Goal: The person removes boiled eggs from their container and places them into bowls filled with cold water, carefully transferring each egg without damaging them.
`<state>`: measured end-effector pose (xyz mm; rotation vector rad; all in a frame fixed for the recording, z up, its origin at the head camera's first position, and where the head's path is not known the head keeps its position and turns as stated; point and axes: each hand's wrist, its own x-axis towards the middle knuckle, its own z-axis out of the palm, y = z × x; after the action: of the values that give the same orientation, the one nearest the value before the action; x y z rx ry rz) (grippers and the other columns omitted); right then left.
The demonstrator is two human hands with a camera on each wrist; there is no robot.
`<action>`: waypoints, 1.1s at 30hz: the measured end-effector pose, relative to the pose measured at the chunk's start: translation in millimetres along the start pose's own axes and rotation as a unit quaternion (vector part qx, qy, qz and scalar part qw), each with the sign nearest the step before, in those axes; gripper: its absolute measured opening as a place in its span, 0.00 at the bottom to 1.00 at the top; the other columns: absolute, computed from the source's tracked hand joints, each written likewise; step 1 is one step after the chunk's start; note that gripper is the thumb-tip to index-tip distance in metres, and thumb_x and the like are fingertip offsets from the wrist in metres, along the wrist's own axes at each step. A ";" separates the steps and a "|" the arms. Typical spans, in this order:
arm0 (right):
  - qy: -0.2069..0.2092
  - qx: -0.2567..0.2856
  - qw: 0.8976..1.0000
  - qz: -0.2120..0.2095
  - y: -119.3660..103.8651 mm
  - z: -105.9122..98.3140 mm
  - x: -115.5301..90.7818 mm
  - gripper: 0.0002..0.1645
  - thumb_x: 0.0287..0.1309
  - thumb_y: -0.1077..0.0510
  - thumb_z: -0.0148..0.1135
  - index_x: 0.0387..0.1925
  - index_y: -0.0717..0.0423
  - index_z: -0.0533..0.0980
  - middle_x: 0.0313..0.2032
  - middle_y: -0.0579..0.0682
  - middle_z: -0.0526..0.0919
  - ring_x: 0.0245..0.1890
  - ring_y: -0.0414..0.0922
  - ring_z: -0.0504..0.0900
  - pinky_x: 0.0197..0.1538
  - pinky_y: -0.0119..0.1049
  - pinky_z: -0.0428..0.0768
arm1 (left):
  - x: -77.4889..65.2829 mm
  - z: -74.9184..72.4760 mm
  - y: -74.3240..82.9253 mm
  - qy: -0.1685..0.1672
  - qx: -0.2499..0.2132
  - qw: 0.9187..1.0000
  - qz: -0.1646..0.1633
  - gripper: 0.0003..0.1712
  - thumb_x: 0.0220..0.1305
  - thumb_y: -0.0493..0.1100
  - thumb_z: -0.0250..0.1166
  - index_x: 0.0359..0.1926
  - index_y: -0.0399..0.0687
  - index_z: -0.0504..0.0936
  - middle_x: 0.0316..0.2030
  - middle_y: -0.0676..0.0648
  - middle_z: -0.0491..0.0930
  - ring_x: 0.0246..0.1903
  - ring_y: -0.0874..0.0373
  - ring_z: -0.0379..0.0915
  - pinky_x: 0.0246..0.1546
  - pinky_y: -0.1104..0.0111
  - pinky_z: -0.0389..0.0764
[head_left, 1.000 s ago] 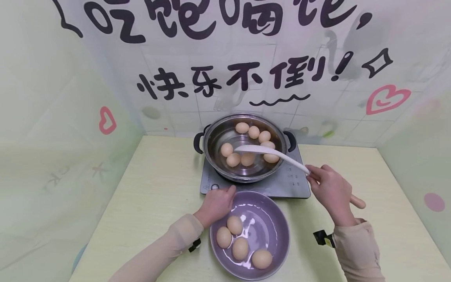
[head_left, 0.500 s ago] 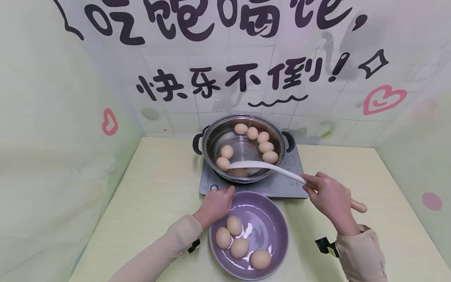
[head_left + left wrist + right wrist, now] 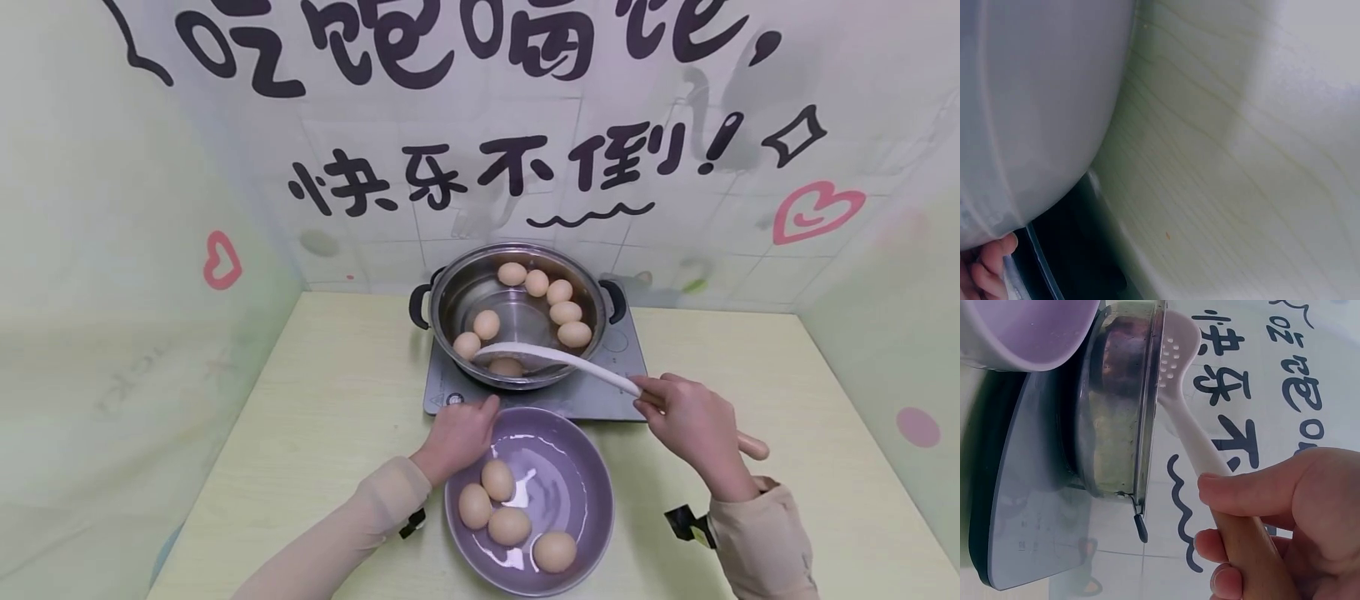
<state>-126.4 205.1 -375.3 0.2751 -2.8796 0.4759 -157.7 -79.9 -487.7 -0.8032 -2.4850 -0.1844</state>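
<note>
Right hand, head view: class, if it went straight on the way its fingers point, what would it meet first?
The right hand points forward and leftward, over the cooktop, so probably the near right side of the pot. Its height is unclear; it might clear the rim.

Black writing (image 3: 516, 171) and a wavy line (image 3: 590, 217) mark the pale back wall (image 3: 367, 260), and a purple dot (image 3: 918, 427) marks the right wall (image 3: 877, 350).
</note>
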 end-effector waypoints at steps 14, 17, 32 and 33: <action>-0.031 0.005 0.999 -0.014 -2.0 5.9 5.8 0.12 0.48 0.59 0.64 0.38 0.48 0.80 0.18 0.39 0.77 0.15 0.39 0.68 0.16 0.37 0.62 | -1.3 4.2 -0.2 0.009 0.003 1.000 0.002 0.10 0.54 0.41 0.60 0.25 0.46 0.66 0.09 0.53 0.66 0.08 0.55 0.66 0.07 0.67 0.61; -0.038 0.015 0.999 -0.015 -3.2 7.4 6.7 0.11 0.49 0.59 0.64 0.38 0.50 0.79 0.17 0.40 0.75 0.14 0.39 0.67 0.16 0.37 0.62 | -1.3 4.2 -0.1 0.009 0.000 1.000 0.000 0.10 0.55 0.41 0.60 0.25 0.46 0.66 0.09 0.53 0.66 0.08 0.55 0.66 0.07 0.67 0.61; -0.080 0.035 0.996 -0.034 -6.2 5.2 12.5 0.09 0.50 0.60 0.62 0.37 0.53 0.78 0.13 0.39 0.67 0.13 0.39 0.63 0.17 0.35 0.61 | -0.9 4.2 0.0 0.000 -0.005 1.000 -0.005 0.10 0.55 0.42 0.60 0.25 0.47 0.67 0.09 0.52 0.66 0.08 0.55 0.66 0.08 0.67 0.61; -0.084 0.036 0.995 -0.036 -6.0 4.5 13.0 0.09 0.50 0.60 0.62 0.37 0.54 0.78 0.13 0.39 0.66 0.13 0.39 0.63 0.17 0.34 0.61 | -0.5 3.5 0.2 -0.005 -0.005 1.000 -0.005 0.10 0.55 0.42 0.60 0.25 0.47 0.67 0.09 0.52 0.66 0.08 0.55 0.66 0.08 0.67 0.61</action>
<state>-138.4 196.1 -374.7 0.4485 -3.0061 0.5694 -158.7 -79.0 -491.0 -0.7973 -2.4995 -0.1986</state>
